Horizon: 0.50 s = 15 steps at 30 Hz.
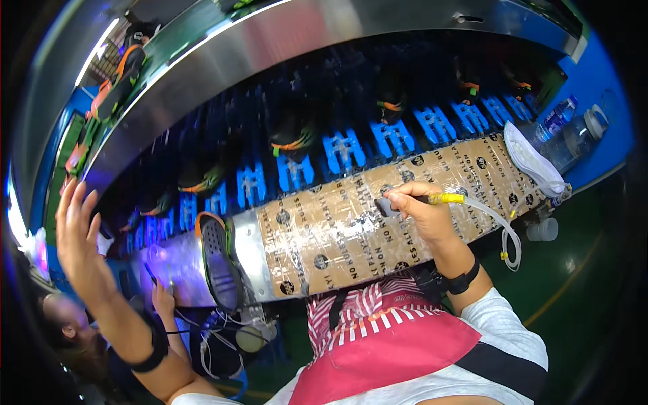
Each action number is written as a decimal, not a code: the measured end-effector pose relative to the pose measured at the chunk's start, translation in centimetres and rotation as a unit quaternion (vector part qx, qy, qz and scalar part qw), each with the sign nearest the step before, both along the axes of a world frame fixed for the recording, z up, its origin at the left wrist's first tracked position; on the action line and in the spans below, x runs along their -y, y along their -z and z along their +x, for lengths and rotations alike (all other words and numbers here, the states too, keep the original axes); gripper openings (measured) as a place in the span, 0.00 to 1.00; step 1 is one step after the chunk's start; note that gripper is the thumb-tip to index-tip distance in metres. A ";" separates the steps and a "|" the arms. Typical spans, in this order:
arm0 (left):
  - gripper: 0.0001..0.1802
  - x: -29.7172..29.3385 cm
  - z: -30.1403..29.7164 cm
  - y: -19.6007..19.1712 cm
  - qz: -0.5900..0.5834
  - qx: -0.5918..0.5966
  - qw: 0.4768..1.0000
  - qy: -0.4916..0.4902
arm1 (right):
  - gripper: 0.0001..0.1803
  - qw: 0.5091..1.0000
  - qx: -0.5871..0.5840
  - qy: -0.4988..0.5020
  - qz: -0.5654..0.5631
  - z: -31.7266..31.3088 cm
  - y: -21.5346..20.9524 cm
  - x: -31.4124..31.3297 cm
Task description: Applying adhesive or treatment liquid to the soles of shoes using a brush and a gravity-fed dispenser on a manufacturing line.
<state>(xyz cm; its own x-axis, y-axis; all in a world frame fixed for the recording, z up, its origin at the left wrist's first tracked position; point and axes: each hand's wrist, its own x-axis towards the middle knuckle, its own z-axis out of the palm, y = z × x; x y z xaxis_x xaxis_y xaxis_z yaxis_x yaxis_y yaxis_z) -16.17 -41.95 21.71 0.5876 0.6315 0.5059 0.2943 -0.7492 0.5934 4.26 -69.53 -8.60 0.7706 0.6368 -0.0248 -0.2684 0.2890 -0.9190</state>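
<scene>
My right hand is closed around a tube-fed brush; its dark tip points left over the cardboard-covered bench. A yellow fitting joins the brush to a clear tube. My left hand is raised at the far left, fingers stretched out with nothing visible in them, close to the upper belt with its orange and black shoes. On the bench's bare metal part lies a shoe sole, dark grey with an orange and green edge, apart from both hands.
Beyond the bench, blue holders stand in a row, with dark shoes behind. A white shoe-shaped piece, a clear bottle and a blue-labelled bottle sit at right. A co-worker's hand holds a thin tool at lower left.
</scene>
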 end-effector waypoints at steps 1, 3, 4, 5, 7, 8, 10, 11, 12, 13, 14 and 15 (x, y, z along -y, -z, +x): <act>0.26 1.6 -1.7 -1.4 0.019 -0.032 0.999 -0.012 | 0.07 1.000 0.014 -0.006 0.000 -0.1 -0.1 -0.1; 0.27 4.1 -5.2 -3.2 -0.029 0.027 0.999 -0.027 | 0.07 0.999 0.048 -0.023 0.013 -0.4 -0.2 -0.6; 0.28 5.4 -6.9 -3.7 -0.029 0.030 0.999 -0.035 | 0.08 0.998 0.063 -0.024 0.017 -0.6 -0.2 -0.9; 0.28 6.5 -8.7 -4.2 -0.023 0.028 0.999 -0.034 | 0.09 0.996 0.078 -0.024 0.020 -1.0 -0.3 -1.3; 0.28 8.4 -11.6 -4.2 -0.005 0.018 0.999 -0.042 | 0.10 0.992 0.118 -0.008 0.044 -1.7 -0.4 -1.9; 0.28 8.6 -13.3 -3.6 0.004 0.013 0.999 -0.050 | 0.10 0.993 0.109 -0.018 0.032 -2.1 -0.3 -2.3; 0.28 10.0 -15.7 -3.1 0.013 -0.003 0.997 -0.078 | 0.10 0.996 0.086 -0.029 0.022 -2.7 -0.5 -2.6; 0.27 10.8 -16.7 -2.6 0.009 -0.011 0.995 -0.098 | 0.10 0.996 0.082 -0.033 0.014 -3.0 -0.6 -2.7; 0.27 11.3 -17.6 -2.0 0.003 -0.016 0.993 -0.118 | 0.10 0.996 0.081 -0.030 0.011 -3.3 -0.6 -2.9; 0.26 12.1 -18.1 -1.6 0.013 -0.005 0.986 -0.165 | 0.11 0.996 0.083 -0.039 0.004 -3.5 -0.6 -2.9; 0.27 12.8 -18.5 -1.5 0.060 -0.028 0.985 -0.158 | 0.11 0.995 0.095 -0.039 0.004 -3.5 -0.6 -2.8; 0.28 13.4 -18.8 -1.4 0.106 -0.051 0.981 -0.152 | 0.12 0.992 0.114 -0.052 -0.001 -3.6 -0.6 -2.8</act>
